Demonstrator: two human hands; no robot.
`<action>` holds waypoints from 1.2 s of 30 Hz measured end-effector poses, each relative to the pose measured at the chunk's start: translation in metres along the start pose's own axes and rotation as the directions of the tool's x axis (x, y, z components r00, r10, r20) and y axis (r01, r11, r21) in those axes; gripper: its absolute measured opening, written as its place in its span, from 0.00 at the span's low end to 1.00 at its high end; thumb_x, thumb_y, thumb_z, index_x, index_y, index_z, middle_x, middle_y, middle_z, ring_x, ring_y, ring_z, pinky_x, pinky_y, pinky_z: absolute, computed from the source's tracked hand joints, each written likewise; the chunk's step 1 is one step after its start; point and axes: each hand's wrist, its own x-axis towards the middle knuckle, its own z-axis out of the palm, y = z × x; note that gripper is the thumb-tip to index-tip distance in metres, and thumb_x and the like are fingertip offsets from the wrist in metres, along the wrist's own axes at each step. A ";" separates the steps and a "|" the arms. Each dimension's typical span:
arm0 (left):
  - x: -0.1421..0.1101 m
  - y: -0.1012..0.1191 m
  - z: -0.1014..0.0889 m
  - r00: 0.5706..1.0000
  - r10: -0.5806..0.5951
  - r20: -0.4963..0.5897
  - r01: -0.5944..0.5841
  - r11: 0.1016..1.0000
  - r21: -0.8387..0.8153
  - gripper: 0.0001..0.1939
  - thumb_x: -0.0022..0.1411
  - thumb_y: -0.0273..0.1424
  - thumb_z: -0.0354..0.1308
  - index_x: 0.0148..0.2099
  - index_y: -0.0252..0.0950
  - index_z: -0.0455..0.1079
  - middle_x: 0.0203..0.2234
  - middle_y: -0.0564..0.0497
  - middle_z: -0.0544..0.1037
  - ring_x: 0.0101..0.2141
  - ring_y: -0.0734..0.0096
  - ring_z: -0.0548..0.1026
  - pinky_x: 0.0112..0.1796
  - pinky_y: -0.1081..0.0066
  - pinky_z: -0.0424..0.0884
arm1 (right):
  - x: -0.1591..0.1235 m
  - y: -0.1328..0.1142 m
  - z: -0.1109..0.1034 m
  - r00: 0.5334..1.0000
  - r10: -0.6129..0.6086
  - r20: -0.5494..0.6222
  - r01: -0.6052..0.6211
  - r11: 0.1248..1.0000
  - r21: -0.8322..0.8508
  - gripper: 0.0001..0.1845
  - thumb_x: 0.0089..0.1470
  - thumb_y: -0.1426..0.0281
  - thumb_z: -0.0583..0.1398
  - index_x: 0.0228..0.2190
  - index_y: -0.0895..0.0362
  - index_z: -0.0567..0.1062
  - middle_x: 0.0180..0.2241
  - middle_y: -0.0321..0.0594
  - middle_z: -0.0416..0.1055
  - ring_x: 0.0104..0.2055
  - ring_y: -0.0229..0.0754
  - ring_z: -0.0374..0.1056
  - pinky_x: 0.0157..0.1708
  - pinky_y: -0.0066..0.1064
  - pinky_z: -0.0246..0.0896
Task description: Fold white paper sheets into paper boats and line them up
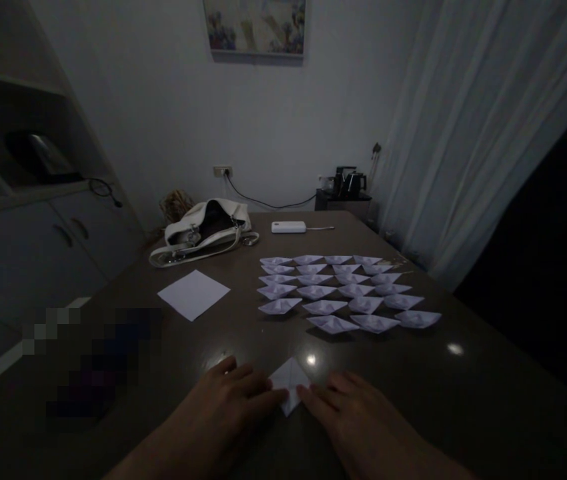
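Note:
A small folded white paper piece (289, 385) lies on the dark table (463, 393) near its front edge. My left hand (228, 400) rests flat with fingers stretched, its fingertips pressing the paper's left side. My right hand (356, 410) lies flat too, fingertips on the paper's right side. Beyond them stand rows of several finished white paper boats (343, 290). A flat square sheet of white paper (193, 294) lies to the left of the boats.
A white handbag (203, 230) sits at the table's far left, a white power bank (288, 227) with a cable beside it. A kettle (348, 181) stands on a side table by the curtain (463, 133). Cabinets line the left wall.

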 end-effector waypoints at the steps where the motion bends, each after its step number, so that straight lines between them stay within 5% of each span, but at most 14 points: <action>1: -0.002 0.000 0.001 1.000 0.007 0.001 -0.007 1.000 0.003 0.24 0.60 0.24 0.53 0.58 0.45 0.61 0.41 0.50 0.76 0.37 0.61 0.73 0.38 0.62 0.58 | -0.001 -0.002 0.007 0.999 0.028 -0.041 -0.030 0.999 -0.043 0.28 0.48 0.75 0.59 0.53 0.60 0.68 0.43 0.47 0.76 0.42 0.52 0.69 0.43 0.43 0.61; 5: -0.005 0.001 0.005 1.000 -0.004 -0.008 0.004 1.000 0.002 0.28 0.61 0.23 0.53 0.60 0.50 0.59 0.44 0.51 0.75 0.39 0.60 0.72 0.38 0.63 0.58 | 0.001 -0.008 0.026 0.980 0.038 -0.194 -0.069 0.985 -0.158 0.28 0.49 0.76 0.57 0.54 0.57 0.67 0.41 0.45 0.76 0.39 0.50 0.71 0.37 0.40 0.62; 10: -0.009 0.005 0.000 0.997 -0.068 -0.041 0.064 0.995 -0.079 0.30 0.59 0.19 0.51 0.60 0.52 0.61 0.48 0.52 0.74 0.42 0.62 0.72 0.41 0.63 0.59 | 0.000 -0.011 0.028 0.967 0.036 -0.254 -0.082 0.982 -0.173 0.28 0.46 0.73 0.60 0.51 0.56 0.69 0.42 0.40 0.76 0.38 0.48 0.70 0.37 0.39 0.60; 16: -0.011 0.011 0.003 0.976 -0.196 -0.092 0.177 0.968 -0.178 0.22 0.61 0.20 0.47 0.53 0.45 0.68 0.45 0.50 0.76 0.43 0.61 0.71 0.43 0.64 0.62 | -0.012 -0.010 0.039 0.927 0.058 -0.371 -0.140 0.970 -0.198 0.23 0.48 0.71 0.60 0.48 0.59 0.71 0.46 0.39 0.76 0.35 0.44 0.69 0.37 0.38 0.58; 22: 0.006 0.016 0.006 0.941 -0.332 -0.070 0.321 0.938 -0.132 0.14 0.61 0.21 0.46 0.40 0.37 0.71 0.39 0.46 0.74 0.40 0.61 0.71 0.42 0.62 0.65 | -0.007 -0.020 0.022 0.957 0.156 -0.246 -0.183 0.979 -0.091 0.29 0.54 0.71 0.56 0.58 0.55 0.62 0.46 0.40 0.74 0.41 0.49 0.68 0.40 0.42 0.57; 25: 0.018 0.014 0.006 0.932 -0.358 -0.063 0.349 0.930 -0.115 0.10 0.62 0.23 0.46 0.37 0.34 0.69 0.36 0.45 0.73 0.37 0.61 0.72 0.40 0.64 0.67 | 0.005 -0.027 0.013 0.959 0.213 -0.189 -0.229 0.971 -0.066 0.25 0.57 0.68 0.55 0.56 0.55 0.65 0.48 0.45 0.71 0.45 0.53 0.66 0.42 0.46 0.57; 31: 0.034 0.007 0.017 0.925 -0.362 -0.113 0.340 0.924 -0.174 0.09 0.64 0.25 0.49 0.46 0.32 0.66 0.42 0.41 0.72 0.44 0.58 0.70 0.45 0.62 0.67 | 0.012 -0.034 0.009 0.940 0.309 -0.142 -0.316 0.948 -0.029 0.21 0.58 0.71 0.55 0.53 0.51 0.68 0.44 0.46 0.72 0.45 0.54 0.66 0.43 0.47 0.59; 36: 0.036 -0.002 0.031 0.915 -0.394 -0.083 0.336 0.860 -0.385 0.16 0.58 0.20 0.54 0.50 0.32 0.66 0.45 0.40 0.72 0.46 0.59 0.70 0.47 0.64 0.66 | 0.007 -0.025 0.007 0.934 0.328 -0.145 -0.310 0.942 0.128 0.21 0.58 0.70 0.56 0.53 0.52 0.68 0.50 0.47 0.69 0.50 0.55 0.65 0.48 0.51 0.58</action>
